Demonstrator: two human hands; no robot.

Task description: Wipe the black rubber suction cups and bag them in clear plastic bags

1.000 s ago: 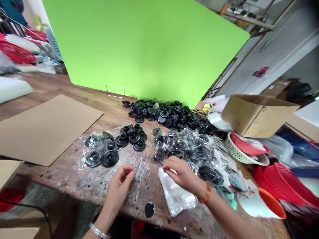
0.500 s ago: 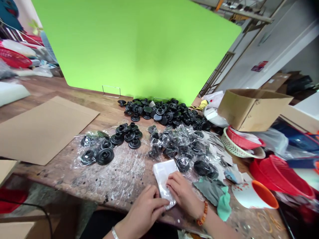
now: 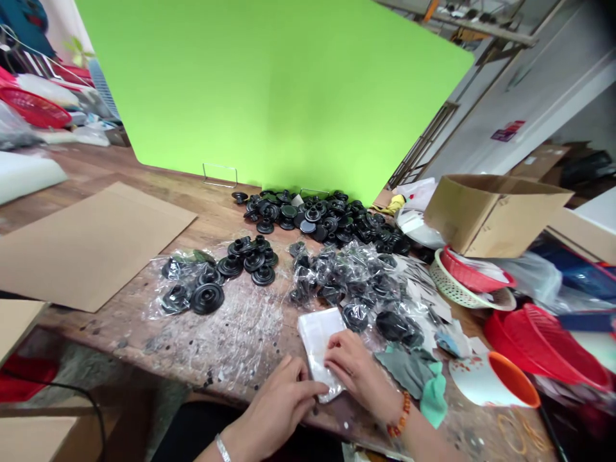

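A stack of clear plastic bags [image 3: 315,330] lies at the table's front edge. My left hand [image 3: 283,401] touches its lower end with a fingertip, the other fingers curled. Resting on its right side is my right hand [image 3: 353,366], fingers bent together; whether they pinch a bag is hidden. Beyond the stack is a heap of bagged black discs [image 3: 356,273]. Loose black round parts [image 3: 248,256] sit left of it, beside a few bagged ones [image 3: 176,298]. A larger pile of black parts [image 3: 312,215] lies farther back.
A green board [image 3: 269,96] stands behind the table. Flat cardboard [image 3: 96,244] lies at left. At right are an open carton [image 3: 495,215], a pale green basket [image 3: 457,292], red baskets [image 3: 543,340], a grey-green cloth [image 3: 409,372] and a white-orange container [image 3: 491,378].
The whole view has shifted slightly. My right hand's fingers have drawn up a little on the bag stack; my left hand stays at its lower end.
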